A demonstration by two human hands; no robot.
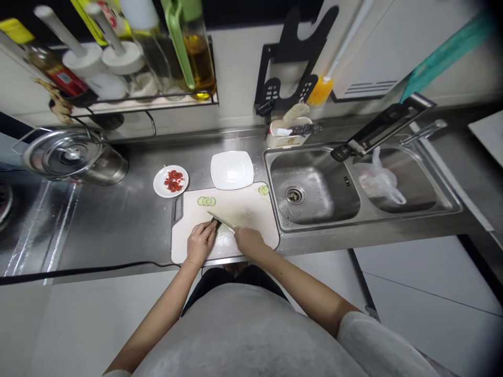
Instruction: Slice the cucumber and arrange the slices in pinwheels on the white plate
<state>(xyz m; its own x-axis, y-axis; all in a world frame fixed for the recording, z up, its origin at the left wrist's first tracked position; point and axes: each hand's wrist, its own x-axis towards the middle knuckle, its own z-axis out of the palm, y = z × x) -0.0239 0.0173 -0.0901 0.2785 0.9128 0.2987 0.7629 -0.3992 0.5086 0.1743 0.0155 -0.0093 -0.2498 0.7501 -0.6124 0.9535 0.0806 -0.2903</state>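
Note:
My left hand [201,242] has its fingers closed on a dark green piece of cucumber [217,223] on the white cutting board [245,203]. Much of that piece is hidden under the fingers. In my right hand [248,242] is the handle of a kitchen knife [225,223], the fist wrapped round it. The blade slants toward the upper left, right beside the cucumber. A short row of pale cucumber slices [206,201] lies on the board beyond my left hand. More cucumber slices [263,190] rest at its far right corner.
Behind the board sit an empty-looking white square plate [231,170] and a small plate of chopped red bits [171,181]. On the right is a double steel sink [314,183] with a plastic bag [380,180]. A lidded steel pot [78,157] stands left, below a condiment shelf [153,107].

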